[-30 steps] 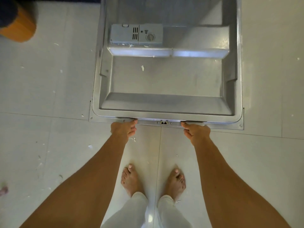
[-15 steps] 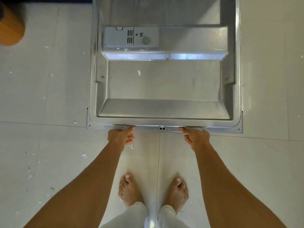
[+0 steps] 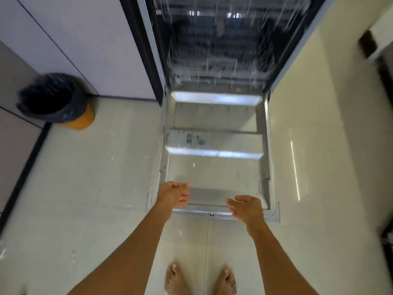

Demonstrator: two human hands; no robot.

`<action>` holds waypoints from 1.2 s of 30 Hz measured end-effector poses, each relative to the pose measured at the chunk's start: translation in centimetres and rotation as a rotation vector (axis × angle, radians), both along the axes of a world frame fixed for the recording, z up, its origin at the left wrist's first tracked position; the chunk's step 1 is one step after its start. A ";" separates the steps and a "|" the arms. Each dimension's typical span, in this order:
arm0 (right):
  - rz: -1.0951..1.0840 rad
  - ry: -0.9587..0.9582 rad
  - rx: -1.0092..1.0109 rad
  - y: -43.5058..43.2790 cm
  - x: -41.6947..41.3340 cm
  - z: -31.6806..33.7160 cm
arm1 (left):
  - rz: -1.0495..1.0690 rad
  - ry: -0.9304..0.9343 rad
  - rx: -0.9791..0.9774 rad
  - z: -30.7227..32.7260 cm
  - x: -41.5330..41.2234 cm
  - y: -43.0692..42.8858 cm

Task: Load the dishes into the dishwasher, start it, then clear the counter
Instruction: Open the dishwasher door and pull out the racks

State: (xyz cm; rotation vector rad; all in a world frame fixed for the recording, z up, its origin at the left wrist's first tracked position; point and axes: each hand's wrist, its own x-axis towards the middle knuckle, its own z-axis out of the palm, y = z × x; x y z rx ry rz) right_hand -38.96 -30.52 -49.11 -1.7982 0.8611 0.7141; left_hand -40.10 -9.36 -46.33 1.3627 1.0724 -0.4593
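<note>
The dishwasher door [image 3: 214, 175] lies flat before the blurred racks [image 3: 219, 50] as the left hand [image 3: 173, 195] and right hand [image 3: 247, 207] hover over its front edge, fingers loose, holding nothing; a careless step forward could bark a shin on that low edge.

The floor [image 3: 95, 188] is pale glossy tile with thin grout lines, scattered with small white flecks [image 3: 180, 232]. An orange bin [image 3: 78, 122] with a black liner stands on it at the left, by the cabinet fronts. Two bare feet [image 3: 176, 281] stand on it at the bottom edge.
</note>
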 end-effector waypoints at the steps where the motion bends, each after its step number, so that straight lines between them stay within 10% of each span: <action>1: 0.001 -0.030 0.038 0.7 0.9 2.7 | -0.012 -0.025 -0.004 2.7 0.6 0.3; 15: 0.080 -0.270 0.166 6.0 9.0 25.7 | -0.086 -0.213 0.028 25.0 7.1 3.0; 36: 0.445 -0.423 -0.199 4.0 29.4 18.0 | -0.770 -0.311 0.624 16.7 28.4 3.4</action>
